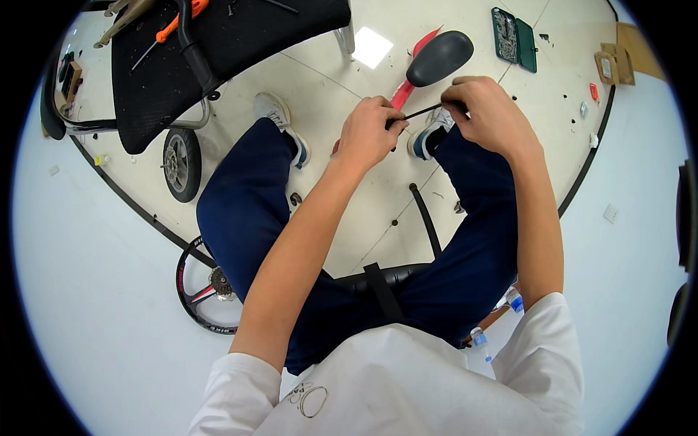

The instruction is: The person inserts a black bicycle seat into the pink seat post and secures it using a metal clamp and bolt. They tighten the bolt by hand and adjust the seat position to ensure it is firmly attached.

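Above the pale tiled floor [334, 80], out past the knees, a thin black rod [424, 111] bridges the gap between two bare hands. Left hand [369, 131]: grip pinched on the rod's left end, thumb against fingers. Right hand [486, 112]: grip curled over the other end, fingers bent down. Open room is best at right, where tile carries only scattered small bits as far as a dark strip [582, 176]; beyond that, a white surface. Left side tighter: a black-seated chair [160, 91] crowds the upper corner, an orange-handled screwdriver [171, 27] on it, a small wheel [190, 163] just beside its leg. Straight ahead, past the hands, a black saddle-shaped pad [440, 58] over a red part [401, 94] stands in the way. Well apart, upper right: an open green case [527, 45] with small contents, then cardboard boxes [614, 64]. Black tube [425, 218] between the legs; two bottles [480, 341] near the right hip. Rod's ends covered by fingers; cannot tell whether the red part touches the left hand. Spoked rim [180, 283] partly hidden behind the left leg; chair cut off at top; dark shapes at far right unclear.
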The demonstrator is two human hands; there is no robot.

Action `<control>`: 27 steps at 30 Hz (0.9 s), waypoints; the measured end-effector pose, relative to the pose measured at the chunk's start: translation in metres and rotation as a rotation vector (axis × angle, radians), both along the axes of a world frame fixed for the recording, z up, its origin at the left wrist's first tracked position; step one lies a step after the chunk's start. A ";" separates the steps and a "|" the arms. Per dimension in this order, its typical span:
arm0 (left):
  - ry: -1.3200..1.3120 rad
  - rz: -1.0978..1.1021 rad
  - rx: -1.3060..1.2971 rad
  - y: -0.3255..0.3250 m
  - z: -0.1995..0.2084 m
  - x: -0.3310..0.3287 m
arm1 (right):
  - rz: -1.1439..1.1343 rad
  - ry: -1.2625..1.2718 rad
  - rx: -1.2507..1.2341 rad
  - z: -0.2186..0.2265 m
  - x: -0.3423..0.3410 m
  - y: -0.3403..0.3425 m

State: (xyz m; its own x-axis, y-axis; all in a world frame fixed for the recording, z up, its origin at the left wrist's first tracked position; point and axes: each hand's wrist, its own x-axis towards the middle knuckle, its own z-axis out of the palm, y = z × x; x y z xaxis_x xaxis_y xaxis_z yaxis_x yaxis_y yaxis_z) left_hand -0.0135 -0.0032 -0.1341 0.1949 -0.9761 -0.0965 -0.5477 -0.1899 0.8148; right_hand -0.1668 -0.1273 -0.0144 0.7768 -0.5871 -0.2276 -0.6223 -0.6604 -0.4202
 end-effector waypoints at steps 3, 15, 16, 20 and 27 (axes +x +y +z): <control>-0.004 -0.024 0.020 -0.002 0.003 -0.001 | 0.060 0.008 -0.045 0.003 0.013 0.001; 0.102 -0.025 0.076 -0.004 0.002 0.002 | -0.211 0.131 0.064 -0.002 0.030 0.007; 0.096 -0.025 0.079 -0.004 0.001 0.003 | -0.216 0.150 0.064 -0.002 0.032 0.007; 0.037 -0.046 0.081 -0.006 0.003 0.003 | -0.145 0.257 0.125 0.008 0.048 0.000; 0.067 -0.020 -0.003 -0.011 0.012 -0.003 | -0.123 0.289 0.252 0.017 0.054 -0.010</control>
State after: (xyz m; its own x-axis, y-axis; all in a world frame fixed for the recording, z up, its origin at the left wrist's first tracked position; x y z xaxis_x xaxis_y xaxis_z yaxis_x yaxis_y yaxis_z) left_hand -0.0160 -0.0144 -0.1222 0.1682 -0.9801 -0.1054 -0.4958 -0.1765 0.8503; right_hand -0.1132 -0.1374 0.0026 0.5869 -0.5698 -0.5753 -0.8067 -0.4722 -0.3552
